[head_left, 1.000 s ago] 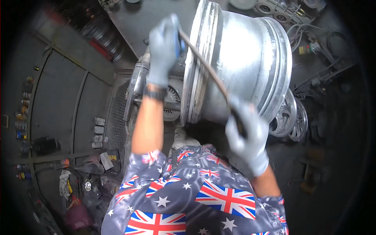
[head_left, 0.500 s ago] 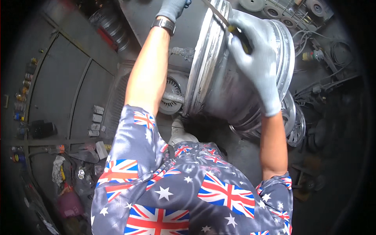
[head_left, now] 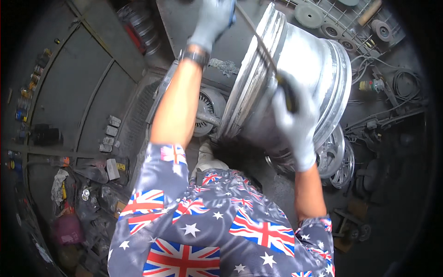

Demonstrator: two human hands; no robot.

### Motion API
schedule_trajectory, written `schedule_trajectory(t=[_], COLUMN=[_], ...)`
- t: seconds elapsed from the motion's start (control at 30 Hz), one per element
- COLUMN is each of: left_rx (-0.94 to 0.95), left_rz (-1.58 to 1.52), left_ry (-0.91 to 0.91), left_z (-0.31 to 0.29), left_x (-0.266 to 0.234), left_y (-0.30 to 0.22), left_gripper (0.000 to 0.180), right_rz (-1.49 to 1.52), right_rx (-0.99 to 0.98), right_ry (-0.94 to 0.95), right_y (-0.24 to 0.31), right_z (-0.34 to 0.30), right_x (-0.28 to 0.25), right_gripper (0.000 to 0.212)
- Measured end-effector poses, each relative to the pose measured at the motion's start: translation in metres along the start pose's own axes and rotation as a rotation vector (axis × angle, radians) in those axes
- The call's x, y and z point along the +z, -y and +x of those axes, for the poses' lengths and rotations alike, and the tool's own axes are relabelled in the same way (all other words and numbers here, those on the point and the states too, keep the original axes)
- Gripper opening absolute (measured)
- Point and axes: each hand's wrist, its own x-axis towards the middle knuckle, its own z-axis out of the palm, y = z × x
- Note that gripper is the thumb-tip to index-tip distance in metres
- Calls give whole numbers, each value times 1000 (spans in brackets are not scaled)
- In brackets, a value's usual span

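Observation:
A large silver wheel rim (head_left: 302,55) lies on its side before me, its edge lip bright and scuffed. My right hand (head_left: 297,115), in a grey glove, is closed round the black and yellow handle of a long narrow file (head_left: 258,40). The blade slants up and left across the rim's near-left lip. At the top edge, my gloved left hand (head_left: 213,21) is closed at the blade's far end; its fingertips are blurred and partly cut off by the picture's edge.
More wheels (head_left: 339,157) lie below right of the rim. Abrasive discs (head_left: 309,15) hang on a wire rack at upper right, above cables (head_left: 406,85). Another wheel (head_left: 205,111) sits under my left forearm. Cans (head_left: 110,131) and clutter line the left side.
My right hand has moved down and toward me with the file, and more of the blade shows. My left hand has shifted slightly right and down. The view has tilted a little.

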Motion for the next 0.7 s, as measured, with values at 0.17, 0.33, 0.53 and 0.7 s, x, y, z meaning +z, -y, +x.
schedule_trajectory(t=[0.17, 0.33, 0.53, 0.7], left_rx=[15, 95, 33, -13], left_rz=[-63, -92, -137, -147], left_ry=[28, 81, 9, 8], left_z=[22, -111, -53, 6], left_x=[9, 10, 2, 7], left_y=[5, -8, -4, -4], left_gripper=[43, 51, 44, 41], right_rz=[37, -54, -40, 33], right_rx=[44, 104, 57, 66], right_ry=[-22, 120, 93, 2], right_y=[-5, 32, 18, 8], right_z=[20, -104, -37, 8], right_x=[1, -30, -21, -2], right_gripper=[34, 46, 41, 38])
